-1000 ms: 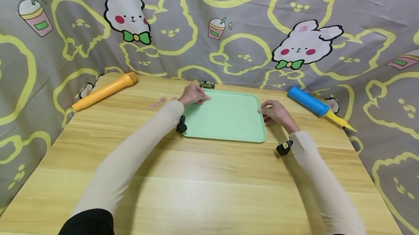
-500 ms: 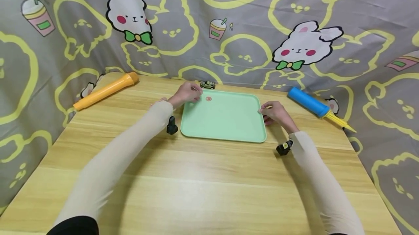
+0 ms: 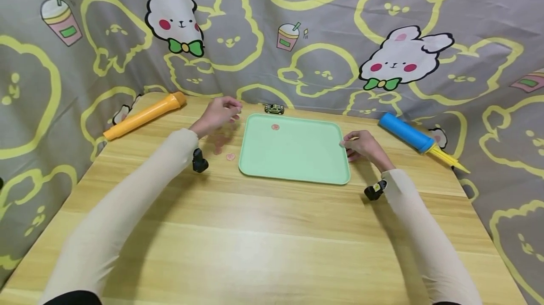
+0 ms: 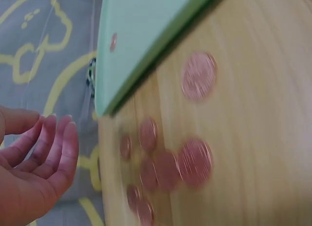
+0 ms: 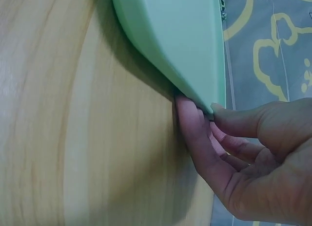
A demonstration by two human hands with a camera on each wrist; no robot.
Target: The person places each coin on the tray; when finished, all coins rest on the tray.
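Biggest thing is the grey cartoon cloth [image 3: 255, 71] hanging at the back, then the wood worktop [image 3: 272, 239] in front of it. Mint tray [image 3: 293, 149] sits toward the far side of that, around the middle. An orange tube [image 3: 144, 115] lies way over by the left edge, and a blue pump [image 3: 405, 131] with a yellow nozzle is off to the right, both well apart from the tray.

Now the hands. Right hand [image 3: 361, 144] hasn't really budged: it's pinching the tray's right edge, thumb on the rim and fingers tucked under. Left hand [image 3: 218, 114] is what changed. A second ago it was at the coin over the tray; now it's pulled off to the left, out over the worktop. Fingers loosely curled, thumb close to the tips, nothing between them that I can see.

Tiny stuff: a toy car [image 3: 274, 109] parked just behind the tray's far edge, and the coins. One coin [image 3: 275, 127] lies flat in the tray near its far left corner. The loose coins [image 4: 195, 161], eight or so (blurry), are on the worktop left of the tray. So I'd call it one coin in, the others out, and the left hand free.
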